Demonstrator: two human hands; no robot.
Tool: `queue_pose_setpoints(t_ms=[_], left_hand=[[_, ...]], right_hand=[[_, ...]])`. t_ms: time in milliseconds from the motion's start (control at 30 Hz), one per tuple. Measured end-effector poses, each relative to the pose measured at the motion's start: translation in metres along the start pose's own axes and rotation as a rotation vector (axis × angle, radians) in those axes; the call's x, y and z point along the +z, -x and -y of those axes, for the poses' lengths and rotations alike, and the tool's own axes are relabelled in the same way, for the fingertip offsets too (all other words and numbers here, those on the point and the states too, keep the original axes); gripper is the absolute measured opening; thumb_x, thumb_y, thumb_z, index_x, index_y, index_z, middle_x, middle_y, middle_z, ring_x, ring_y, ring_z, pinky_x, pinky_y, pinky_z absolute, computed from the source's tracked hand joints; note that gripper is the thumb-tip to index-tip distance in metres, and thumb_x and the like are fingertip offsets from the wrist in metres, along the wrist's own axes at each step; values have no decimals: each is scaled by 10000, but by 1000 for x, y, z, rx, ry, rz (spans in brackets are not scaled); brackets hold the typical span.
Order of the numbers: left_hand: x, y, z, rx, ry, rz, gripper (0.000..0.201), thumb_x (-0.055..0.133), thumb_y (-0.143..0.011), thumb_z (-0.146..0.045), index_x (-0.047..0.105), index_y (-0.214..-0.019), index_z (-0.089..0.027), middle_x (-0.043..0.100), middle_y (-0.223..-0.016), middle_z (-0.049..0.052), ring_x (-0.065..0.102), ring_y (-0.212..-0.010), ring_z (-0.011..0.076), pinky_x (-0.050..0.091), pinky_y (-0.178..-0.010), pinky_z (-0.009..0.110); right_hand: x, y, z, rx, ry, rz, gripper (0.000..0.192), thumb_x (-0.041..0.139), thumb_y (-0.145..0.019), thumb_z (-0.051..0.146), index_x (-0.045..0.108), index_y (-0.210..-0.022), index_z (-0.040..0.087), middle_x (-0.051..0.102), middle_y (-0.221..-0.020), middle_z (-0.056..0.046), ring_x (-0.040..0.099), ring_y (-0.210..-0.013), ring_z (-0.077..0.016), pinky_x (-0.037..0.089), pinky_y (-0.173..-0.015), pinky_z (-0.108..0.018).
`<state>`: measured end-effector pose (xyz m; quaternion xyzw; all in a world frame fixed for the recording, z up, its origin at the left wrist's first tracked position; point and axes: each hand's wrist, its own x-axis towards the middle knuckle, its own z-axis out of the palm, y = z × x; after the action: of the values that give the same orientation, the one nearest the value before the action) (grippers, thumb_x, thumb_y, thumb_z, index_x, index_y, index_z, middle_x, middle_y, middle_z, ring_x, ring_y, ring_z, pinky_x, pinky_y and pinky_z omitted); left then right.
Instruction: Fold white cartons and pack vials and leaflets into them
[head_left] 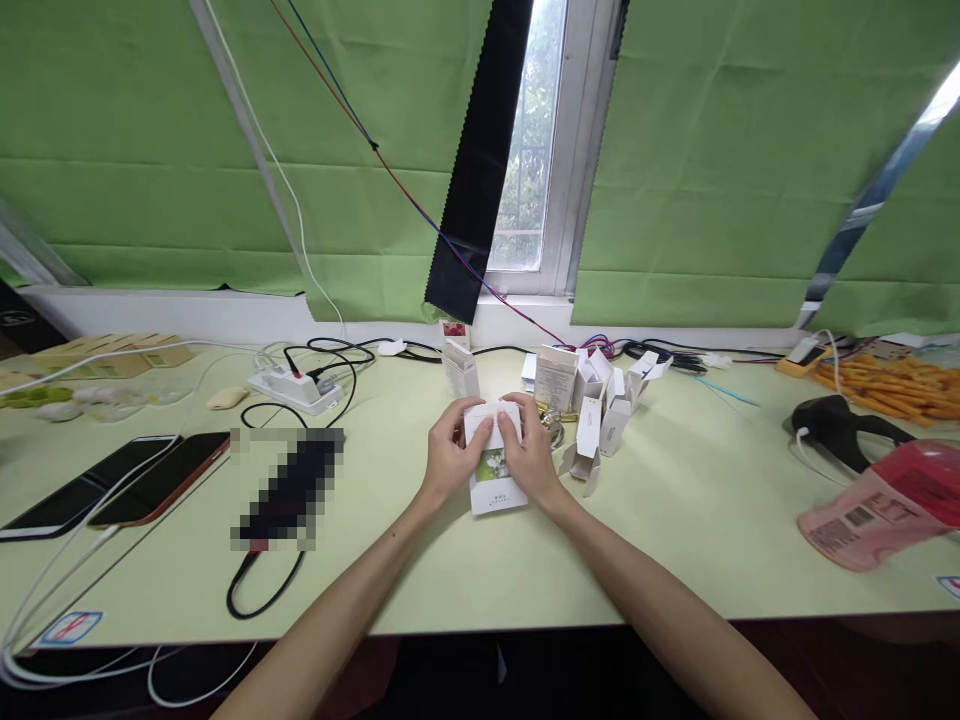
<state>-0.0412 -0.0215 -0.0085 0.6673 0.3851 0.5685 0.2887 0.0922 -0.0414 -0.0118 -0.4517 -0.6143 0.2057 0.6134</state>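
Observation:
A small white cardboard box (498,494) with a green picture on its front is held between both hands, above the table near its middle. My left hand (454,446) grips its left side and my right hand (531,450) its right side. Both thumbs press on the white upper part, and the other fingers are largely hidden behind it. Just right of my right hand stand and lie several white boxes, one with open flaps (587,440) and one with printed text (556,374). Small gold-coloured metal pieces (555,428) lie beside them. Another white box (460,370) stands behind my left hand.
On the left lie phones (169,478), a power strip (295,388) and loose cables. A pink-red container (885,510), a black handheld device (847,430) and an orange pile (900,388) are on the right. Green blinds (690,160) hang behind the table (675,540).

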Motion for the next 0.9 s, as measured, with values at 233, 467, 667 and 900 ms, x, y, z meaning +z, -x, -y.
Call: queue_pose_setpoints(t_ms=[233,467,667,900], left_hand=[[-2,-5,4,-120,256,29,332,725,-826,-437,653,-1044,-198,656,-902,35,588,-784,162,470,-680,255],[-5,-7,4,-101,155,121,366,692,-857,-471,647,-1114,-215,646,-899,35,583,-785,166,460,-667,253],[-3,-7,2,-99,208,160,339,667,-880,-467,618,-1101,-215,651,-931,37,583,-774,151,468,-664,244],[-3,-7,0,-115,246,137,343,691,-859,-466,639,-1074,-205,658,-901,37,586,-762,154,469,-655,246]], right_hand=[[1,0,-3,20,-51,6,247,479,-989,374,501,-1186,226,635,-1059,-63,617,-926,-205,459,-815,-330],[0,-2,-5,-14,-69,-20,231,471,-998,360,512,-1181,225,622,-1139,-69,600,-1021,-200,443,-906,-338],[1,-3,-8,0,-96,-25,224,484,-993,362,520,-1167,226,622,-1117,-63,607,-994,-193,458,-867,-324],[2,-2,-8,4,-109,-26,219,490,-987,371,526,-1152,230,627,-1083,-58,611,-967,-195,467,-841,-321]])
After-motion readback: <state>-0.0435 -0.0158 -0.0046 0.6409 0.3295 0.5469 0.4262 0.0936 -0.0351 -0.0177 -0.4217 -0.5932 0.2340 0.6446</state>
